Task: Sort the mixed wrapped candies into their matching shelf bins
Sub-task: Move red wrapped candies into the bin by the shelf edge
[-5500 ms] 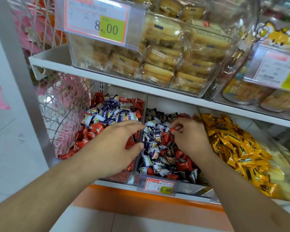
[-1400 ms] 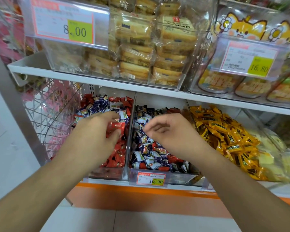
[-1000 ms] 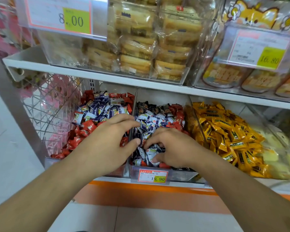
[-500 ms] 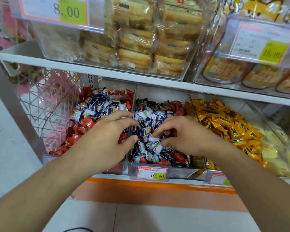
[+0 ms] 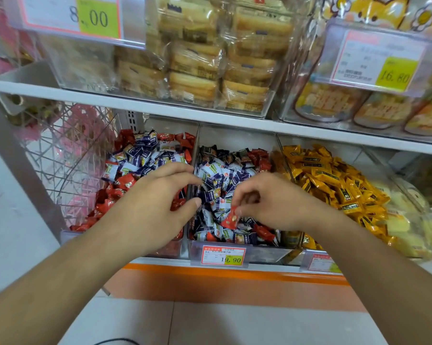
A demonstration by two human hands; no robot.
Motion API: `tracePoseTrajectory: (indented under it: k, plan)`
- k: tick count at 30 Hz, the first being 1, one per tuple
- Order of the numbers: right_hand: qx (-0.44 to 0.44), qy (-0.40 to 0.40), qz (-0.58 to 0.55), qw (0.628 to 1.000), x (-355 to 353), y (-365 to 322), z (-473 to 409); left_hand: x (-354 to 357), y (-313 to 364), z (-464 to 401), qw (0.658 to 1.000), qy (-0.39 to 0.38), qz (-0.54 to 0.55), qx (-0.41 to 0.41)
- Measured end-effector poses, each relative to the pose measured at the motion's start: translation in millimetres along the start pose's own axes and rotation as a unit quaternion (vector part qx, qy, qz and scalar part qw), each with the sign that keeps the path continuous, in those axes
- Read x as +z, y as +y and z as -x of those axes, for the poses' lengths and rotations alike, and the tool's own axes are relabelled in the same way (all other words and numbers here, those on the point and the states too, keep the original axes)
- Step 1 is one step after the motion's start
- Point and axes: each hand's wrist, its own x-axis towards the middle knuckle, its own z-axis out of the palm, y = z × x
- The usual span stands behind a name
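Three clear bins sit side by side on the lower shelf. The left bin [image 5: 68, 235] holds red candies [image 5: 115, 188] with blue-and-white ones [image 5: 140, 155] mixed in at the back. The middle bin [image 5: 264, 255] holds mostly blue-and-white candies [image 5: 224, 175] with some red ones [image 5: 259, 158]. My right hand [image 5: 267, 200] hovers over the middle bin and pinches one red candy [image 5: 231, 217] between thumb and fingertips. My left hand [image 5: 157, 207] hovers over the divider [image 5: 196, 145] between the left and middle bins, fingers spread and curved, nothing visible in it.
A bin of yellow candies [image 5: 334, 180] lies to the right, pale yellow ones [image 5: 409, 220] beyond it. A price tag reading 19.90 [image 5: 223, 255] hangs on the middle bin. The upper shelf [image 5: 160, 110] carries boxes of wrapped cakes [image 5: 210, 58]. A wire basket [image 5: 68, 155] stands left.
My right hand has lifted a red candy out of the middle bin's pile; half a second ago its fingers were down among the blue-and-white candies. My left hand has stayed over the divider.
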Motion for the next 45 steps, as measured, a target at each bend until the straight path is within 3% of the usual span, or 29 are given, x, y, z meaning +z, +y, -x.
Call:
tracePoseTrajectory:
  k: [5,9,11,15,19,29,38,42,45]
  plan:
    - [-0.065,0.107,-0.214,0.969,-3,-27,0,-9,9,-2,0.997,0.036,0.062,0.003]
    - [-0.069,0.119,-0.334,0.933,5,-42,-1,-17,13,2,0.992,0.075,0.099,-0.026]
    - [-0.050,0.119,-0.324,0.937,8,-38,-5,-22,8,4,0.990,0.107,0.074,-0.056]
    - [-0.043,0.039,-0.123,0.991,17,-18,-8,-26,-6,5,0.990,0.075,-0.019,-0.115]
    - [-0.035,-0.051,-0.044,0.997,31,-11,-9,-21,0,5,0.997,0.027,-0.023,-0.069]
    - [-0.048,-0.101,-0.054,0.992,37,-3,-19,-6,-1,2,1.000,-0.004,-0.007,-0.027]
    - [-0.027,-0.037,-0.075,0.996,28,-2,-20,-5,-3,0,1.000,0.017,0.002,-0.012]
    - [-0.031,0.042,-0.160,0.986,14,-14,-14,-9,1,0,0.998,0.040,0.038,-0.015]
    - [-0.043,0.107,-0.272,0.955,11,-32,-10,-12,8,2,0.995,0.041,0.090,-0.024]
